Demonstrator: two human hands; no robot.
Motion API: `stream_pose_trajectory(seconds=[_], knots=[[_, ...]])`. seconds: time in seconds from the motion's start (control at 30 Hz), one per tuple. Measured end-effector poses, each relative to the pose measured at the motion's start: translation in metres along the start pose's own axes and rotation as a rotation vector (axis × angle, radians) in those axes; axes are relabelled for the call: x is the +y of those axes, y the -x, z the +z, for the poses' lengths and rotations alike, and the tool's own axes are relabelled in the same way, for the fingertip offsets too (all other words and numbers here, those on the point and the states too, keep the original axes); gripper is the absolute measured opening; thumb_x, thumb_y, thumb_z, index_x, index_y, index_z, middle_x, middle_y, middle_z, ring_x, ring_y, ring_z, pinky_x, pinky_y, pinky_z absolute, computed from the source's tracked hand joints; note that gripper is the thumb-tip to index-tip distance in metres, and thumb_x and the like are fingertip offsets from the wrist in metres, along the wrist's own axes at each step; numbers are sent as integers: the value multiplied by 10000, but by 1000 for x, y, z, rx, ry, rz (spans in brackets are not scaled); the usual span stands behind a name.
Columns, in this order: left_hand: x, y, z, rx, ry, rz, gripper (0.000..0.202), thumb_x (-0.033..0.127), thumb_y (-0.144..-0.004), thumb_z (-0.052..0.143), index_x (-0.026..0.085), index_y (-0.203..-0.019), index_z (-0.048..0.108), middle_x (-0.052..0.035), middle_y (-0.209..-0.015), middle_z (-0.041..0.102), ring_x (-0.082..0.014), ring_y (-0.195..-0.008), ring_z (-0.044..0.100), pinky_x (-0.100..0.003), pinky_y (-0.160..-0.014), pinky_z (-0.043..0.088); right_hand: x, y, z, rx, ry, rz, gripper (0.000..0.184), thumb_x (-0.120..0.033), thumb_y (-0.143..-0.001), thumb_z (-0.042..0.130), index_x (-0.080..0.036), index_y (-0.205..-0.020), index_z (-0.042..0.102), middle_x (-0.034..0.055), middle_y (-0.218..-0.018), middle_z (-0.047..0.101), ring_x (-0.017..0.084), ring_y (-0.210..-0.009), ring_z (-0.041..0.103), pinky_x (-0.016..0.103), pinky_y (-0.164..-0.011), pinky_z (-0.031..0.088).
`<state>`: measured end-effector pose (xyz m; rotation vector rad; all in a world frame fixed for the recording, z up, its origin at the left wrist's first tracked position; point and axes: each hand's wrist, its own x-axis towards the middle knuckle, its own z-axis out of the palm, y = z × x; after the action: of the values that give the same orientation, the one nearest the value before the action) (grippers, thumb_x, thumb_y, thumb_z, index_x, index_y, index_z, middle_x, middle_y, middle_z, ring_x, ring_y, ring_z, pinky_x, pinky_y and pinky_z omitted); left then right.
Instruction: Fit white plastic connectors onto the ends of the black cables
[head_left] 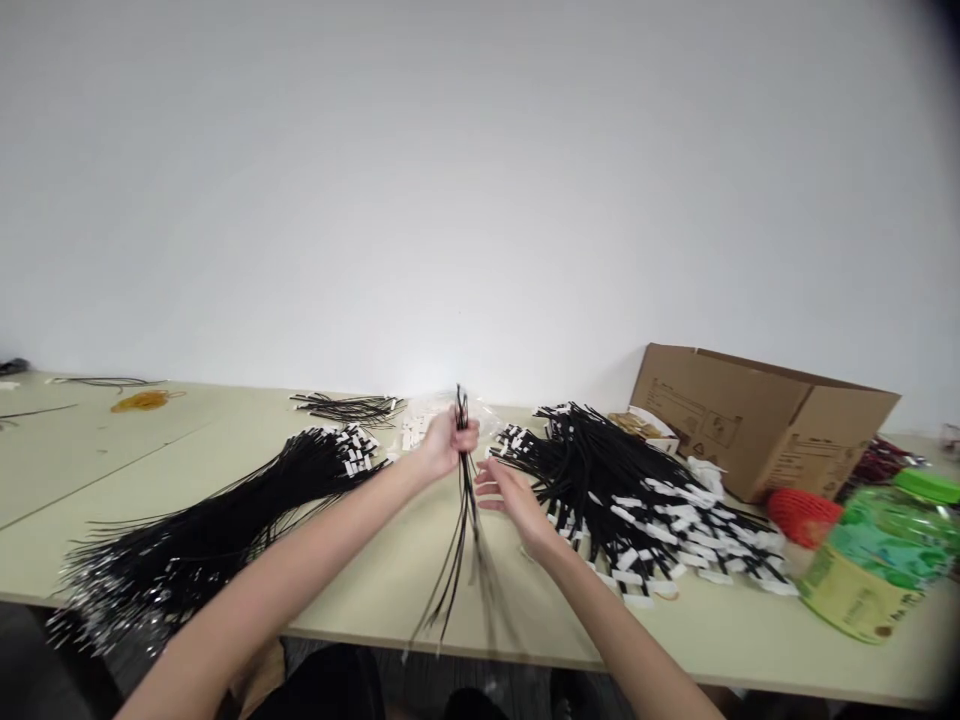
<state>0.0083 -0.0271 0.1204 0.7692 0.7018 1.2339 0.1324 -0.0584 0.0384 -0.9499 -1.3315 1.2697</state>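
While its loose lower ends hung splayed over the front of the pale cream tabletop (360, 600), the slim bundle of thin black wires (466, 490) stood roughly upright between the person's forearms. It looked light and springy, likely to bend easily without breaking, and individual strands could probably slip out of a slack grip. The gathered upper part seemed the best place to take hold, since the strands lay close together there. Below, they fanned apart and blurred, with small pale tips just visible on some.

The left hand (446, 442) was closed around that upper part, a short stub poking out above the fist. The right hand (508, 492) was partly open, fingers loosely curled just beside the strands; whether they touched could not be told.

Behind the fist lay a clear plastic bag with white pieces (414, 432). To the left spread a long heap of black wires with white connectors (247, 500); to the right, a bushier pile of black wires with white ends (600, 450). Beyond that stood an open brown cardboard box (712, 425).
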Motion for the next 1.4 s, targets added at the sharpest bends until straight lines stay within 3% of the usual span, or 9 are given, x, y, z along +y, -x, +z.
stream_pose_trajectory(seconds=[0.1, 0.2, 0.47, 0.7, 0.9, 1.0, 1.1, 1.27, 1.4], knots=[[-57, -11, -36, 65, 44, -49, 373, 442, -879, 197, 185, -646, 333, 25, -509, 399, -21, -299, 192, -133, -273, 113, 24, -20, 2, 15, 252, 35, 482, -596, -706, 502, -134, -758, 630, 62, -746, 588, 171, -695, 540, 275, -605, 446], [-78, -27, -65, 103, 181, -64, 317, 408, -873, 303, 170, -681, 388, 40, -506, 384, -14, -303, 205, -125, -275, 117, 38, -38, 8, -26, 322, -12, 459, -589, -695, 524, -145, -749, 628, 41, -733, 606, 183, -744, 545, 278, -666, 430], [-49, -46, -99, 218, 227, 183, 180, 218, -846, 418, 182, -672, 392, 36, -581, 421, -30, -379, 342, -143, -386, 340, 20, -24, 43, -612, -263, 292, 618, -394, -695, 663, -229, -1213, 368, 1, -792, 593, 129, -659, 592, 309, -716, 456], [-46, -48, -124, 235, 74, 206, 168, 331, -772, 533, 170, -791, 487, -28, -711, 568, -87, -491, 503, -231, -496, 436, 7, 0, 22, -618, -244, 444, 520, -342, -725, 623, -239, -1183, 399, -93, -559, 399, 2, -331, 232, 125, -327, 192], [-33, -50, -153, 215, -159, 105, 351, 464, -785, 430, 140, -808, 562, -7, -620, 552, -37, -355, 353, -172, -338, 226, 9, -12, 2, -586, -45, 366, 462, -370, -702, 612, -149, -1089, 489, -38, -581, 507, 46, -366, 368, 176, -371, 328], [-34, -48, -155, 148, -196, 70, 273, 381, -770, 496, 124, -780, 587, -1, -590, 559, -32, -360, 381, -164, -358, 269, 19, -21, -5, -652, 108, 340, 402, -470, -740, 550, -132, -957, 564, 21, -682, 577, 111, -533, 527, 242, -526, 444], [-37, -43, -150, 35, -255, -23, 226, 322, -742, 551, 105, -748, 611, -36, -608, 609, -65, -423, 496, -181, -432, 379, 41, -37, -8, -470, 312, 160, 405, -489, -767, 487, -112, -871, 598, 51, -741, 596, 146, -679, 567, 268, -663, 456], [-36, -35, -143, -247, -408, -281, 202, 259, -706, 589, 63, -717, 635, -124, -666, 667, -156, -542, 618, -266, -569, 485, 68, -67, 2, -260, 802, -129, 364, -270, -803, 404, -52, -1044, 568, 135, -914, 614, 203, -823, 586, 298, -744, 448], [-36, -34, -143, -489, -508, -449, 209, 286, -702, 586, 88, -748, 632, -112, -682, 680, -188, -628, 655, -288, -631, 505, 59, -85, 24, -287, 1116, -339, 357, -112, -785, 403, -111, -1115, 538, 138, -1199, 489, 213, -1049, 498, 286, -873, 371]])
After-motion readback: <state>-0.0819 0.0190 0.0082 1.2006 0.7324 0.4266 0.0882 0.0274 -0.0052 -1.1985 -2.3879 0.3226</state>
